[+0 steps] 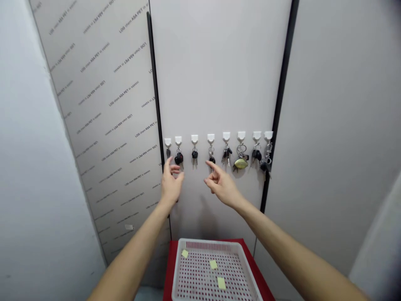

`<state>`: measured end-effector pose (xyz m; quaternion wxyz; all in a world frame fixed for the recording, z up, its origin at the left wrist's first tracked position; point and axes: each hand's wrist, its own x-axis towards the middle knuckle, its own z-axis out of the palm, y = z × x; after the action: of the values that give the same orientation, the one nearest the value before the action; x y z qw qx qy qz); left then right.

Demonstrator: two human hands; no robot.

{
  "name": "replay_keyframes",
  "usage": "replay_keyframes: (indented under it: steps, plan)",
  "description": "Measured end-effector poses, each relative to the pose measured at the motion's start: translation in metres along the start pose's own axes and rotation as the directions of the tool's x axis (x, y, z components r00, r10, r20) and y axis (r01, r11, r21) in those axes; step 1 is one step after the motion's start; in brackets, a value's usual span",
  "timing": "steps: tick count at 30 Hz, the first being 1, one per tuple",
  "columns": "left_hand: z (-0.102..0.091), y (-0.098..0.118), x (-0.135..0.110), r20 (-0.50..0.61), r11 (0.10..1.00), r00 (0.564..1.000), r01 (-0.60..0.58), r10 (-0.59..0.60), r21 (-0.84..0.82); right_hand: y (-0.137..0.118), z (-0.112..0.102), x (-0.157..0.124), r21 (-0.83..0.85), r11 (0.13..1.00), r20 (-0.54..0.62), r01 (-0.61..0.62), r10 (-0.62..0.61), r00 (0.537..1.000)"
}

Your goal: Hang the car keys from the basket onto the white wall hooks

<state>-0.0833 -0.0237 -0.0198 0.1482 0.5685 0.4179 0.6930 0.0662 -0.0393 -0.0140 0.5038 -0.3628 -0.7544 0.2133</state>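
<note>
A row of white hooks point(194, 138) is fixed to the pale panel, and a bunch of keys hangs from each. My left hand point(171, 183) is raised by the leftmost black key point(168, 154) and the black-headed keys point(178, 158) beside it; its thumb and fingers are apart, and no object shows in it. My right hand point(223, 187) has its index finger stretched toward the keys point(211, 159) on a middle hook, the other fingers bent, holding nothing visible. Between my hands hangs a small black-headed key bunch point(194, 154). Whether either hand touches a key is unclear.
Below stands a white perforated basket point(179, 271) on a red surface point(168, 288), with yellow paper squares point(213, 264) inside. More keys point(227, 154) hang to the right, one bunch with a yellow-green oval fob point(241, 163). Dark vertical strips point(283, 69) edge the panel.
</note>
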Motion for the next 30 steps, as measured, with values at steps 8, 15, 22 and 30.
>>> replay_keyframes:
  steps: [8,15,22,30]
  plan:
    - [-0.013,-0.059,0.041,0.007,0.934,0.950,0.304,-0.311,0.187,0.007,0.025,0.069,-0.333,0.931,-0.302,-0.148,0.043,0.952]
    - [-0.008,-0.033,0.057,0.089,0.961,0.958,0.276,-0.274,-0.021,0.008,0.037,0.107,-0.242,0.942,-0.402,-0.232,0.121,0.908]
    - [-0.023,0.037,0.084,0.023,0.867,0.985,0.163,-0.173,-0.472,-0.010,0.018,0.124,-0.155,0.964,-0.373,-0.214,0.144,0.917]
    - [-0.011,0.006,-0.030,0.330,0.778,0.876,0.469,-0.351,-0.419,-0.006,0.011,0.119,-0.335,0.933,-0.220,-0.130,0.057,0.974]
